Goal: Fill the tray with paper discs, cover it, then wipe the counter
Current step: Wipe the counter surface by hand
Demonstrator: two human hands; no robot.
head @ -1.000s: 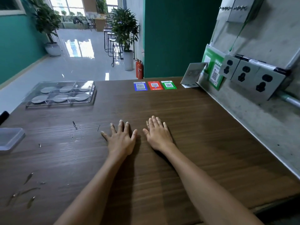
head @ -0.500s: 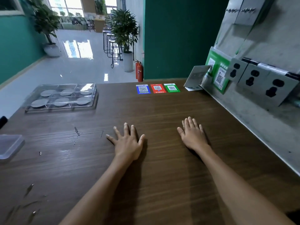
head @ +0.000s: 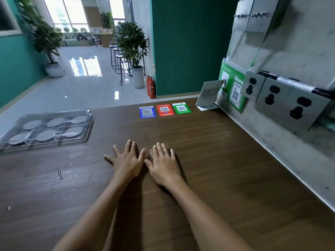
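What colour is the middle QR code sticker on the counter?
Red, seen in the head view: middle QR code sticker.

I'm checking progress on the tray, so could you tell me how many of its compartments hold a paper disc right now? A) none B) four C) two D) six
D: the clear tray on the counter's far left shows a grey paper disc in each of its six compartments.
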